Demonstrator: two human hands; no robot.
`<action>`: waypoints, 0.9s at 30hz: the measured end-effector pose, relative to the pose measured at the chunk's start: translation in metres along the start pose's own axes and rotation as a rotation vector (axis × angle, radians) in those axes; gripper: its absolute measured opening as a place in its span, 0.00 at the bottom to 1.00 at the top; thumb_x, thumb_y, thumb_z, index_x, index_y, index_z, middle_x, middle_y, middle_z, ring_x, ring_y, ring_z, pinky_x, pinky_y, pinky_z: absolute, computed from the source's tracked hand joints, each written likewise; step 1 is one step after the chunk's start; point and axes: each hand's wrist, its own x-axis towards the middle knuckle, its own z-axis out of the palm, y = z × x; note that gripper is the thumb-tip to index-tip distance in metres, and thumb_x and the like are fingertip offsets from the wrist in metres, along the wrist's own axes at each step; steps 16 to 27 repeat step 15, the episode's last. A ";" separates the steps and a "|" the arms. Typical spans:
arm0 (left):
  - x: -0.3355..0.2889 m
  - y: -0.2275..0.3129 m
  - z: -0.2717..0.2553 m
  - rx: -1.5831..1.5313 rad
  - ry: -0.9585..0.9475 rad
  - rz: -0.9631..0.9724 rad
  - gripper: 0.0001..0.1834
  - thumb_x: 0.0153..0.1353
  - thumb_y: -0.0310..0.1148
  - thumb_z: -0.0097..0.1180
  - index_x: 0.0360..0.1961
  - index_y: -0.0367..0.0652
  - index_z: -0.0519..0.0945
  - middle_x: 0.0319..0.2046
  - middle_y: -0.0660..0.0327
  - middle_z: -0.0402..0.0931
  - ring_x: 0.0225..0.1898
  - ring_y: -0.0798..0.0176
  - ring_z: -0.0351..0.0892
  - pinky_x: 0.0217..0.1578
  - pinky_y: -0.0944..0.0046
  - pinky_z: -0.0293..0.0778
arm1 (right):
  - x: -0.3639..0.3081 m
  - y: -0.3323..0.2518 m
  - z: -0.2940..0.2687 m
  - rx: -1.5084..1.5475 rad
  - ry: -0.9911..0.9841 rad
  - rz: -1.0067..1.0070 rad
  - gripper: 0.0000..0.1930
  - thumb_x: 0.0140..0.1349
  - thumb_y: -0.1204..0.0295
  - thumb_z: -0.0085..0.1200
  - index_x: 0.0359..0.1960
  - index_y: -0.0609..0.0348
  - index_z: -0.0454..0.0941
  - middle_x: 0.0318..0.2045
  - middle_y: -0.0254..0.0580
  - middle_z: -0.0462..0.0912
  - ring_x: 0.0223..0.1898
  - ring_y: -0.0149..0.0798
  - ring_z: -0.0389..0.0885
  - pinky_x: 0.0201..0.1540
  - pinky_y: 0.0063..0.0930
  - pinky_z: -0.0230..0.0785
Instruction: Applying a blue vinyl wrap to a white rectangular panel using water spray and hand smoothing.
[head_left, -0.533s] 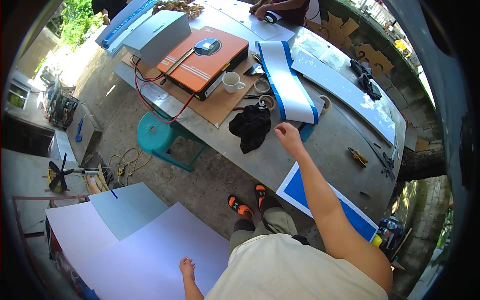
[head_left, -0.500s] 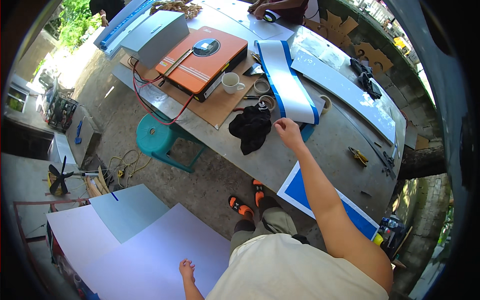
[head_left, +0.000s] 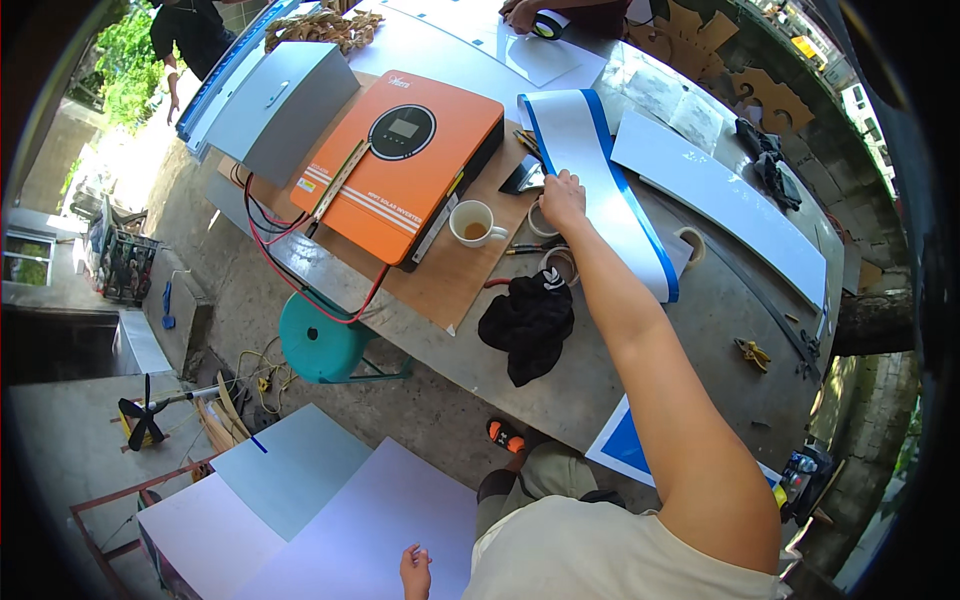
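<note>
My right arm stretches over the table, and my right hand (head_left: pixel 563 198) is closed at the left edge of a curling white strip with blue borders (head_left: pixel 580 130). Whatever its fingers grip, if anything, is hidden. Beside those fingers lie a dark flat-bladed scraper (head_left: pixel 522 176) and a tape roll (head_left: pixel 541 222). A second tape roll (head_left: pixel 560 264) sits nearer, touching a crumpled black cloth (head_left: pixel 527 325). Low in the picture, my left hand (head_left: pixel 415 573) hangs in front of a pale sheet (head_left: pixel 360 530), its fingers loosely bent and apart, holding nothing visible.
An orange inverter (head_left: pixel 400 170) and a white mug (head_left: pixel 474 223) of brown liquid stand left of my right hand. Yellow-handled pliers (head_left: pixel 752 354) and a long white panel (head_left: pixel 720 205) lie to the right. A teal stool (head_left: pixel 322 340) is beside the table. Two other people are at the far side.
My right hand has moved farther across the table, from beside the black cloth to the strip's left edge near the scraper. The view has shifted. My left hand still hangs low.
</note>
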 end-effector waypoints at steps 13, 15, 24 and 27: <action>0.015 0.034 -0.001 0.014 0.039 0.043 0.19 0.70 0.32 0.49 0.61 0.41 0.72 0.40 0.56 0.81 0.39 0.64 0.79 0.40 0.65 0.76 | 0.031 0.009 0.023 -0.162 0.033 0.043 0.11 0.62 0.72 0.51 0.43 0.58 0.82 0.47 0.46 0.76 0.53 0.48 0.73 0.54 0.49 0.64; 0.025 0.022 -0.001 0.033 0.080 -0.114 0.27 0.63 0.39 0.60 0.60 0.39 0.71 0.43 0.54 0.81 0.40 0.60 0.84 0.39 0.67 0.75 | 0.034 0.005 0.019 -0.188 -0.040 0.072 0.13 0.62 0.70 0.51 0.48 0.54 0.81 0.49 0.45 0.76 0.53 0.47 0.73 0.56 0.50 0.62; 0.025 0.022 -0.001 0.033 0.080 -0.114 0.27 0.63 0.39 0.60 0.60 0.39 0.71 0.43 0.54 0.81 0.40 0.60 0.84 0.39 0.67 0.75 | 0.034 0.005 0.019 -0.188 -0.040 0.072 0.13 0.62 0.70 0.51 0.48 0.54 0.81 0.49 0.45 0.76 0.53 0.47 0.73 0.56 0.50 0.62; 0.025 0.022 -0.001 0.033 0.080 -0.114 0.27 0.63 0.39 0.60 0.60 0.39 0.71 0.43 0.54 0.81 0.40 0.60 0.84 0.39 0.67 0.75 | 0.034 0.005 0.019 -0.188 -0.040 0.072 0.13 0.62 0.70 0.51 0.48 0.54 0.81 0.49 0.45 0.76 0.53 0.47 0.73 0.56 0.50 0.62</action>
